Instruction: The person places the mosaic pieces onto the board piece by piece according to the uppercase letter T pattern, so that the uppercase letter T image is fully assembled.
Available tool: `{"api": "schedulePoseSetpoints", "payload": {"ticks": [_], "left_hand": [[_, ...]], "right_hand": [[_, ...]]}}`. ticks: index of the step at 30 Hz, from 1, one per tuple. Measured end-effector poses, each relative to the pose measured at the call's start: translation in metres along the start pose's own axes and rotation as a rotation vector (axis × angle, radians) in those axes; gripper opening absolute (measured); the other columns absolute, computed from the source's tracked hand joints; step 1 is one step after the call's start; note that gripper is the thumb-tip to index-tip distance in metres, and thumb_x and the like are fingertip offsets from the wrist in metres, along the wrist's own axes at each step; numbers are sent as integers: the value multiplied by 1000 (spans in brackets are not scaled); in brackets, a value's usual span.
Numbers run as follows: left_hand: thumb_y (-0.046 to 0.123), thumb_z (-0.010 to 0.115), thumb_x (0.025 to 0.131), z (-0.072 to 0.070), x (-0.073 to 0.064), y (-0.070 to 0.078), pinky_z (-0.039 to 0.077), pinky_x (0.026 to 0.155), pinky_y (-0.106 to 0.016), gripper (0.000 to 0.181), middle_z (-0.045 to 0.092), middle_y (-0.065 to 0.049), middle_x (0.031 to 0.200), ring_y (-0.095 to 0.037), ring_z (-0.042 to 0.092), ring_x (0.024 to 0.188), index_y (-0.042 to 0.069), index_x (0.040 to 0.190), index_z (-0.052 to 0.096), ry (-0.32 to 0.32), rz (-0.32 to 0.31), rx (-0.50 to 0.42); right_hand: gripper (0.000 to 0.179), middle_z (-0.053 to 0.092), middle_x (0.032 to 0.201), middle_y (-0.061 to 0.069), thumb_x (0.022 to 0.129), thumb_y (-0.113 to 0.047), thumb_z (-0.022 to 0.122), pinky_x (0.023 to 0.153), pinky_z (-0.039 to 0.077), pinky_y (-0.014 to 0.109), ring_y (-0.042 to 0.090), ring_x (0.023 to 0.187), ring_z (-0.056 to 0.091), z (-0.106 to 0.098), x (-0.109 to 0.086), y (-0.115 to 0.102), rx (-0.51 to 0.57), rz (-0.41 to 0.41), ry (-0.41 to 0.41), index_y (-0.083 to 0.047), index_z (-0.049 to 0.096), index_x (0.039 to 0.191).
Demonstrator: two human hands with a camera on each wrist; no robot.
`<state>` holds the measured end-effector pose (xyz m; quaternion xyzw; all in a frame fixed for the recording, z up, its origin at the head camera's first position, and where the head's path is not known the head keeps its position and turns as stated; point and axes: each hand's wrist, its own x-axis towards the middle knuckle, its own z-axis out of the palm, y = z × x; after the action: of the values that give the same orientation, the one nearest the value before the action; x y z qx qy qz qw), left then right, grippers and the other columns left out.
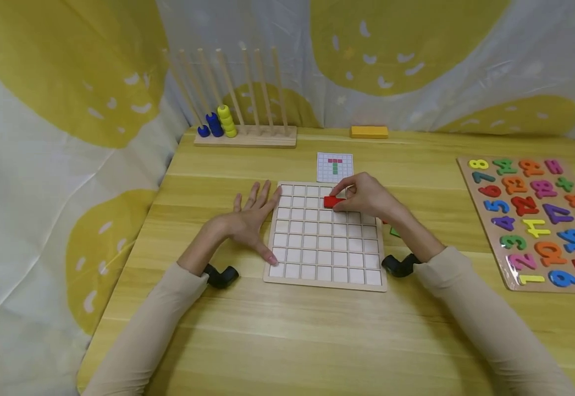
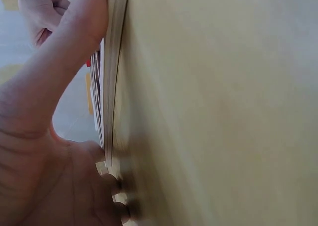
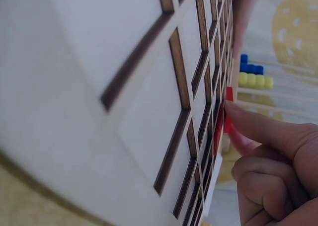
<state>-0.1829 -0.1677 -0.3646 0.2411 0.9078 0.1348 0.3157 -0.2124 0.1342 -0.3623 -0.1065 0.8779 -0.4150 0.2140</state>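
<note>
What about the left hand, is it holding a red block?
No. The left hand spreads against the grid board, while the right hand pinches the red block.

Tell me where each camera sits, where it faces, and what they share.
Head: worn on the head, facing forward and down at the grid board; left hand, right hand and sleeves show.
Left wrist: on that wrist, facing along the grid board's edge and tabletop; left hand, part of right hand show.
Right wrist: on that wrist, facing across the grid board; right hand's fingers pinch a red block, yellow beads behind.
Shared by head and right wrist: the red block and yellow beads.
</note>
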Motion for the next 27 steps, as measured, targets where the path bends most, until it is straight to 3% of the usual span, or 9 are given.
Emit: {"api": "schedulePoseSetpoints", "payload": {"ticks": [9, 19, 27], "left_hand": [[62, 92, 65, 1, 2, -1, -23, 120, -68, 158, -40, -14, 165, -36, -40, 152, 18, 163, -24, 4, 4, 3], [61, 92, 65, 0, 1, 0, -23, 120, -68, 158, -40, -15, 164, -37, -39, 152, 18, 163, -25, 6, 0, 5], [60, 93, 65, 1, -1, 0, -25, 119, -67, 158, -41, -14, 164, -36, -41, 151, 19, 162, -25, 3, -7, -8]], "right_hand": [[30, 45, 57, -4, 86, -12, 85, 54, 32, 25, 12, 55, 38, 4, 2, -2, -24, 12, 12, -5, 75, 113], [29, 40, 55, -4, 84, -9, 85, 56, 32, 26, 13, 55, 36, 8, 4, -6, -16, 6, 21, -4, 76, 110], [30, 37, 61, -5, 80, -8, 88, 62, 29, 28, 16, 66, 35, 10, 5, -6, 47, 69, 49, -6, 81, 109]]}}
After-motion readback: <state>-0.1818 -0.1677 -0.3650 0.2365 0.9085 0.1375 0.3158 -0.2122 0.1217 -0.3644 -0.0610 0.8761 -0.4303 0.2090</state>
